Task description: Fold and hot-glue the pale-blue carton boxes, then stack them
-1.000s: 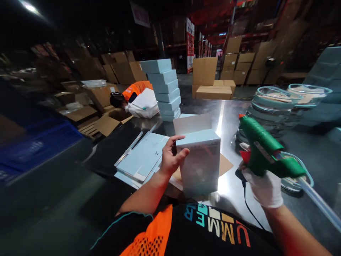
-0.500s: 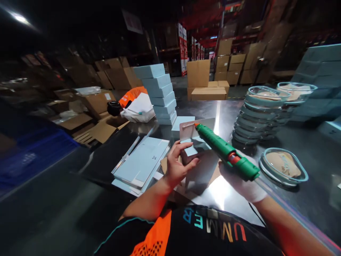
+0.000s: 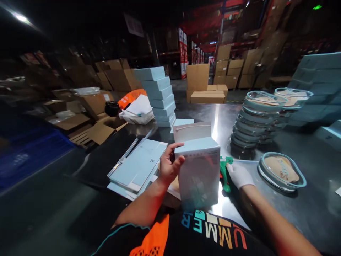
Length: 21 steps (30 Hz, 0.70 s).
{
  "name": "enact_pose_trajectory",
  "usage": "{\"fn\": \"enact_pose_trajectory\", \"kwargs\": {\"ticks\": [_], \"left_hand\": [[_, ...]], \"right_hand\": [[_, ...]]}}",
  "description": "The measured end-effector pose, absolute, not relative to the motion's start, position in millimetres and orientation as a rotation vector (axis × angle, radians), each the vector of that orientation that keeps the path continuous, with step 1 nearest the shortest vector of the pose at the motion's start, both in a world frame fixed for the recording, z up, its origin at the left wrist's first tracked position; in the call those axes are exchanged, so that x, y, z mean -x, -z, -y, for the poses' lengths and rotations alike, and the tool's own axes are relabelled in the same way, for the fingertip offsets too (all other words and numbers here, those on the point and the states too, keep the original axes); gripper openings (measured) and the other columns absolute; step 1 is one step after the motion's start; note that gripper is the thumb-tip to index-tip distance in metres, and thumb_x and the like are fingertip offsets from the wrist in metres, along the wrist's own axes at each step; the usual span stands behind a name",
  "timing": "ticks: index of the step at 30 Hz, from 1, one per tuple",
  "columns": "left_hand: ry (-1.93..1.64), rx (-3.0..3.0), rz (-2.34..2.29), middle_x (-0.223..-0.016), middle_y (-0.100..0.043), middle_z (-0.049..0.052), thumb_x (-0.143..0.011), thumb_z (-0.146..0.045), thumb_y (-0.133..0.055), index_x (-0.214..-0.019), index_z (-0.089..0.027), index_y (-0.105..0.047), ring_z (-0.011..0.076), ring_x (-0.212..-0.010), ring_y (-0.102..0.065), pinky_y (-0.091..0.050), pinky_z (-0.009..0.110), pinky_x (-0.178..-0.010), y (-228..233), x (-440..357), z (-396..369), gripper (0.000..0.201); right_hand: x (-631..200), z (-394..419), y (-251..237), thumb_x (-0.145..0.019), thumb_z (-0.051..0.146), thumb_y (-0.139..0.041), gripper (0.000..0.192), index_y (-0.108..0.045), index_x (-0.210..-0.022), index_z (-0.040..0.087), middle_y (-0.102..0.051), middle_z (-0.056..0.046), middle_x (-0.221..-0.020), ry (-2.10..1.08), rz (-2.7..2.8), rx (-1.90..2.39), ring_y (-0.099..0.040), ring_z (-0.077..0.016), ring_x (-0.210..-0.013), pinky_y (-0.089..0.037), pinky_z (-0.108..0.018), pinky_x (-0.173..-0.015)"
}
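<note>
Glue gun (image 3: 225, 177) now down beside box (image 3: 198, 177)

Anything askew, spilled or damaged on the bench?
Mildly askew: the tall stack of light-blue cardboard boxes beyond the bare left hand; its upper boxes jut leftward past the lower ones, so the edges don't line up, though lens distortion may exaggerate it. No spill or damage visible.

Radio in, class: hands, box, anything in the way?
Left hand gripping box, flap raised. Right hand at glue gun. Box partly hides it.
</note>
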<state>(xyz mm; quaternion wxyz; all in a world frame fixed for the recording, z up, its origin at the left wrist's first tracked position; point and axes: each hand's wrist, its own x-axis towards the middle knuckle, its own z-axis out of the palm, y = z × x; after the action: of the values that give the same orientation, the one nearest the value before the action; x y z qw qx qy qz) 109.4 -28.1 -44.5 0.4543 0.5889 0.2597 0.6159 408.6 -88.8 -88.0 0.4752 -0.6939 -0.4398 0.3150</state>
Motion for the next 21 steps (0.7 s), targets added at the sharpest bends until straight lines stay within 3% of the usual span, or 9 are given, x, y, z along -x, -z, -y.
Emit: {"fn": "enact_pose_trajectory", "kwargs": {"ticks": [1, 3, 5, 6, 11, 14, 16, 18, 21], "left_hand": [[-1.514, -1.468, -0.626, -0.090, -0.073, 0.004, -0.077, -0.079, -0.091, -0.118, -0.019, -0.079, 0.0166, -0.073, -0.063, -0.049, 0.026, -0.065, 44.5, -110.3, 28.4, 0.074], [-1.508, -1.519, -0.587, -0.096, -0.075, 0.005, -0.078, -0.076, -0.091, -0.117, -0.020, -0.080, 0.0185, -0.079, -0.066, -0.052, 0.028, -0.070, 43.8, -113.7, 29.8, 0.070], [-1.505, -1.602, -0.548, -0.103, -0.077, 0.007, -0.081, -0.074, -0.090, -0.115, -0.020, -0.081, 0.0223, -0.088, -0.070, -0.055, 0.031, -0.078, 43.5, -117.9, 31.4, 0.065], [-1.500, -1.646, -0.530, -0.106, -0.077, 0.008, -0.083, -0.073, -0.089, -0.114, -0.021, -0.081, 0.0241, -0.093, -0.071, -0.057, 0.033, -0.081, 44.0, -119.6, 32.0, 0.062], [-1.499, -1.756, -0.447, -0.131, -0.071, 0.013, -0.088, -0.070, -0.086, -0.111, -0.021, -0.077, 0.0323, -0.119, -0.073, -0.060, 0.043, -0.100, 54.1, -121.8, 30.8, 0.055], [-1.586, -1.704, -0.305, -0.140, -0.070, 0.012, -0.090, -0.061, -0.089, -0.124, -0.027, -0.070, 0.0318, -0.128, -0.073, -0.060, 0.045, -0.103, 60.9, -120.7, 26.8, 0.052], [-1.625, -1.752, -0.193, -0.132, -0.074, 0.010, -0.098, -0.051, -0.085, -0.132, -0.030, -0.068, 0.0297, -0.126, -0.076, -0.062, 0.046, -0.104, 61.8, -117.5, 22.3, 0.043], [-1.618, -1.884, -0.140, -0.128, -0.075, 0.011, -0.104, -0.041, -0.079, -0.127, -0.030, -0.076, 0.0309, -0.129, -0.076, -0.062, 0.050, -0.108, 57.8, -110.2, 16.9, 0.026], [-1.538, -2.113, -0.164, -0.127, -0.076, 0.014, -0.107, -0.036, -0.074, -0.116, -0.027, -0.082, 0.0338, -0.132, -0.076, -0.061, 0.054, -0.111, 39.6, -93.6, 13.6, 0.015]], "right_hand": [[-408.2, 89.5, 81.3, -0.084, 0.064, -0.081, 0.046, -0.065, -0.066, 0.025, -0.075, -0.014, -0.071, -0.697, 1.091, 1.683, -0.080, -0.0374, -0.092, -0.066, -0.048, -0.083], [-398.2, 91.7, 63.1, -0.088, 0.071, -0.075, 0.049, -0.079, -0.097, 0.023, -0.084, -0.018, -0.109, -0.617, 1.094, 1.583, -0.078, -0.0389, -0.119, -0.064, -0.054, -0.104], [-379.7, 93.7, 41.5, -0.094, 0.078, -0.063, 0.067, -0.074, -0.134, 0.025, -0.078, -0.015, -0.140, -0.659, 1.129, 1.383, -0.073, -0.0362, -0.135, -0.061, -0.055, -0.116], [-370.0, 94.6, 30.7, -0.095, 0.078, -0.061, 0.070, -0.069, -0.143, 0.027, -0.076, -0.014, -0.147, -0.711, 1.156, 1.277, -0.072, -0.0350, -0.139, -0.061, -0.054, -0.118], [-353.9, 101.0, 3.6, -0.087, 0.069, -0.085, 0.066, -0.072, -0.136, 0.026, -0.079, -0.012, -0.140, -0.824, 1.369, 1.099, -0.075, -0.0365, -0.132, -0.065, -0.052, -0.113], [-367.0, 107.6, 16.7, -0.073, 0.063, -0.101, 0.075, -0.074, -0.132, 0.024, -0.073, -0.016, -0.152, -0.736, 1.521, 1.042, -0.071, -0.0380, -0.141, -0.062, -0.052, -0.118], [-373.4, 112.8, 30.1, -0.082, 0.052, -0.098, 0.056, -0.077, -0.128, 0.026, -0.063, -0.015, -0.166, -0.675, 1.586, 0.971, -0.067, -0.0343, -0.148, -0.065, -0.047, -0.114], [-373.9, 117.4, 40.4, -0.098, 0.041, -0.086, 0.032, -0.080, -0.128, 0.030, -0.058, -0.013, -0.171, -0.639, 1.625, 0.895, -0.067, -0.0291, -0.149, -0.070, -0.040, -0.103], [-364.0, 120.6, 43.6, -0.105, 0.031, -0.076, 0.031, -0.080, -0.135, 0.036, -0.066, -0.011, -0.162, -0.486, 1.685, 0.828, -0.070, -0.0269, -0.146, -0.069, -0.042, -0.107]]}}
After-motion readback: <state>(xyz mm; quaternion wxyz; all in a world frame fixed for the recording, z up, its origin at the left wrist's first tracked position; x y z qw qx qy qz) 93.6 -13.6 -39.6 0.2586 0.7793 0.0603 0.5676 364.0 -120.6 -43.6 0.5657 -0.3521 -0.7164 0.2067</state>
